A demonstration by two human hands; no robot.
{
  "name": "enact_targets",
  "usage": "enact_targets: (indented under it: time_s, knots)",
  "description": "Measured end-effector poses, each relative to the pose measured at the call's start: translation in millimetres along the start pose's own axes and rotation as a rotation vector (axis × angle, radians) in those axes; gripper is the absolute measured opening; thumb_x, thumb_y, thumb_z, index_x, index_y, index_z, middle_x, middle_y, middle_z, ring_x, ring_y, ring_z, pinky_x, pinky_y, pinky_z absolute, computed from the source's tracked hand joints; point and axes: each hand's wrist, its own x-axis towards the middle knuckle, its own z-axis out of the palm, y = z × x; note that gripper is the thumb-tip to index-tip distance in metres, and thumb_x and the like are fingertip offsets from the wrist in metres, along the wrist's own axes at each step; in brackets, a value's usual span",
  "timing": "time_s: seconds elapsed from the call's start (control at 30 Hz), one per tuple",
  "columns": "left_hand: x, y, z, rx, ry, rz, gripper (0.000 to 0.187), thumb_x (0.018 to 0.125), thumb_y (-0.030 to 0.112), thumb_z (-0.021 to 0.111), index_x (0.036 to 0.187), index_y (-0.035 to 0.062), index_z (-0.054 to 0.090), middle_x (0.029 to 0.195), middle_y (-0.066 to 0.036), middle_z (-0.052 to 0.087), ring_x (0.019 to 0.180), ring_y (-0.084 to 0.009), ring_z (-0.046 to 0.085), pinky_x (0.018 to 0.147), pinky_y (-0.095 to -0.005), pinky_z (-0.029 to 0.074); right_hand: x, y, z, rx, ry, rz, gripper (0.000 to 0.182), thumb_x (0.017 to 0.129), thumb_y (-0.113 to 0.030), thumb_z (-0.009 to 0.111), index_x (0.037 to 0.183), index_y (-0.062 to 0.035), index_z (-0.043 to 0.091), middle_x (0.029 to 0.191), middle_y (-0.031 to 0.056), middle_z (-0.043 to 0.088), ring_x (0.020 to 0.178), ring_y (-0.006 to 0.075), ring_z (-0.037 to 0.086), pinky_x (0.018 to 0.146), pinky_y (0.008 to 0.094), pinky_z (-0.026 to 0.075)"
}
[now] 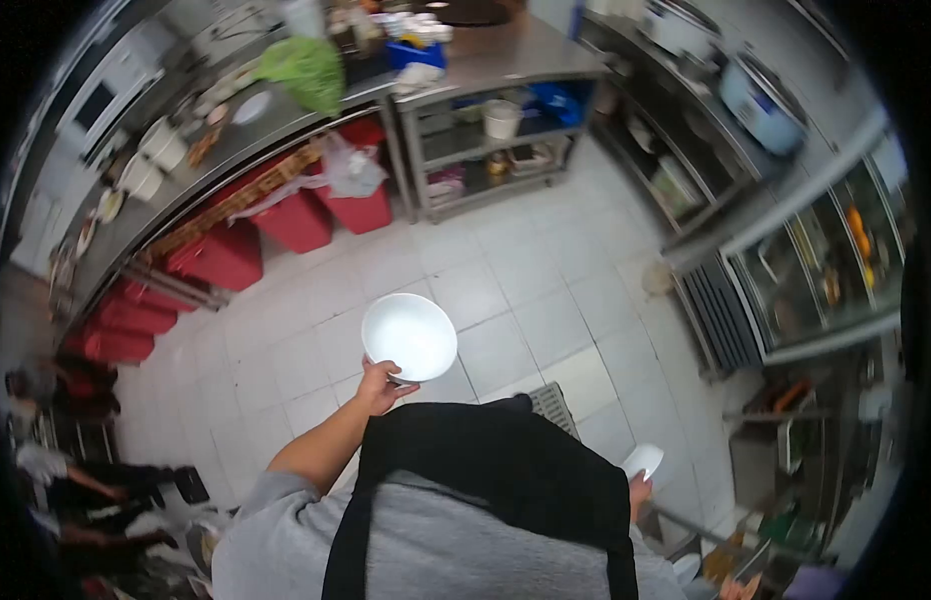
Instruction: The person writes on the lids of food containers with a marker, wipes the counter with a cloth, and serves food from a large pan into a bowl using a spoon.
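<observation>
My left hand (383,388) grips the near rim of a large round white bowl (410,338), with the thumb over the edge and fingers underneath. The bowl's inside faces up and looks empty. It is held out over the tiled floor, in front of a black apron. On the right side, my right hand (640,490) is closed on a smaller white dish (643,461), held low beside the apron. The two hands are far apart.
Red bins (295,219) stand under the steel counter (221,150) at the left. A shelf unit (506,72) is ahead, a glass-door fridge (826,250) at right. Other people (96,480) are at lower left. A floor drain grate (556,408) lies near the apron.
</observation>
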Motion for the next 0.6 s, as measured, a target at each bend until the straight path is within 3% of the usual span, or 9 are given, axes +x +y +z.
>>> enact_targets:
  time_s: [0.1, 0.17, 0.2, 0.3, 0.37, 0.4, 0.43, 0.53, 0.6]
  knots:
    - [16, 49, -66, -0.222, 0.024, 0.118, 0.083, 0.067, -0.003, 0.052, 0.131, 0.0234, 0.006, 0.132, -0.021, 0.023, 0.116, -0.0480, 0.040, 0.090, -0.0664, 0.041, 15, -79, 98, 0.316, -0.295, 0.088, 0.043, 0.093, -0.035, 0.050, 0.127, -0.0122, 0.039, 0.132, 0.0141, 0.037, 0.112, 0.0371, 0.043, 0.075, 0.0576, 0.047]
    - [12, 73, -97, -0.353, 0.111, 0.236, 0.083, 0.067, -0.002, 0.052, 0.132, 0.0233, 0.006, 0.132, -0.021, 0.023, 0.116, -0.0479, 0.041, 0.090, -0.0662, 0.041, 12, -144, 175, 0.396, -0.416, 0.210, 0.046, 0.092, -0.038, 0.050, 0.130, -0.0162, 0.036, 0.135, 0.0134, 0.034, 0.119, 0.0374, 0.038, 0.076, 0.0586, 0.046]
    - [7, 81, -117, -0.408, 0.158, 0.272, 0.083, 0.068, -0.002, 0.052, 0.132, 0.0232, 0.006, 0.132, -0.021, 0.023, 0.116, -0.0480, 0.041, 0.090, -0.0661, 0.041, 0, -174, 213, 0.379, -0.503, 0.174, 0.049, 0.091, -0.042, 0.051, 0.130, -0.0168, 0.037, 0.135, 0.0109, 0.035, 0.119, 0.0365, 0.039, 0.079, 0.0578, 0.046]
    - [2, 81, -162, -0.581, 0.300, 0.372, 0.082, 0.068, -0.002, 0.051, 0.132, 0.0233, 0.006, 0.132, -0.021, 0.023, 0.117, -0.0485, 0.040, 0.089, -0.0657, 0.042, 23, -227, 349, 0.394, -0.974, 0.296, 0.049, 0.091, -0.044, 0.050, 0.131, -0.0192, 0.037, 0.136, 0.0078, 0.036, 0.120, 0.0358, 0.039, 0.081, 0.0576, 0.044]
    - [-5, 77, -197, -0.672, 0.393, 0.393, 0.082, 0.069, -0.002, 0.050, 0.132, 0.0239, 0.005, 0.133, -0.020, 0.022, 0.118, -0.0489, 0.037, 0.089, -0.0652, 0.042, -36, -270, 449, 0.141, -1.064, 0.217, 0.048, 0.089, -0.046, 0.052, 0.127, -0.0193, 0.042, 0.129, 0.0061, 0.043, 0.115, 0.0348, 0.043, 0.080, 0.0566, 0.043]
    - [-7, 71, -224, -0.674, 0.286, 0.418, 0.080, 0.069, -0.002, 0.050, 0.130, 0.0257, 0.008, 0.134, -0.019, 0.020, 0.121, -0.0492, 0.034, 0.088, -0.0655, 0.042, -66, -285, 502, -0.020, -1.119, 0.156, 0.048, 0.088, -0.046, 0.054, 0.126, -0.0191, 0.043, 0.127, 0.0063, 0.045, 0.113, 0.0347, 0.044, 0.079, 0.0563, 0.043]
    - [-7, 64, -234, -0.753, 0.475, 0.444, 0.079, 0.068, -0.002, 0.050, 0.129, 0.0280, 0.009, 0.135, -0.018, 0.019, 0.122, -0.0491, 0.032, 0.086, -0.0663, 0.042, -103, -295, 552, -0.166, -1.162, 0.130, 0.047, 0.087, -0.046, 0.056, 0.123, -0.0188, 0.045, 0.122, 0.0070, 0.047, 0.109, 0.0346, 0.046, 0.077, 0.0558, 0.043]
    - [-31, 62, -247, -0.942, 0.675, 0.564, 0.080, 0.067, 0.001, 0.053, 0.129, 0.0277, 0.011, 0.132, -0.019, 0.023, 0.118, -0.0498, 0.036, 0.081, -0.0647, 0.047, -239, -313, 694, -0.612, -1.378, 0.026, 0.045, 0.084, -0.044, 0.061, 0.119, -0.0186, 0.047, 0.115, 0.0084, 0.050, 0.105, 0.0356, 0.047, 0.074, 0.0563, 0.043]
    - [-38, 53, -269, -1.088, 0.833, 0.551, 0.080, 0.065, 0.002, 0.053, 0.130, 0.0267, 0.012, 0.130, -0.020, 0.027, 0.117, -0.0502, 0.038, 0.079, -0.0649, 0.048, -360, -305, 758, -0.789, -1.395, -0.151, 0.044, 0.086, -0.042, 0.061, 0.118, -0.0166, 0.047, 0.114, 0.0093, 0.048, 0.102, 0.0370, 0.048, 0.071, 0.0594, 0.043]
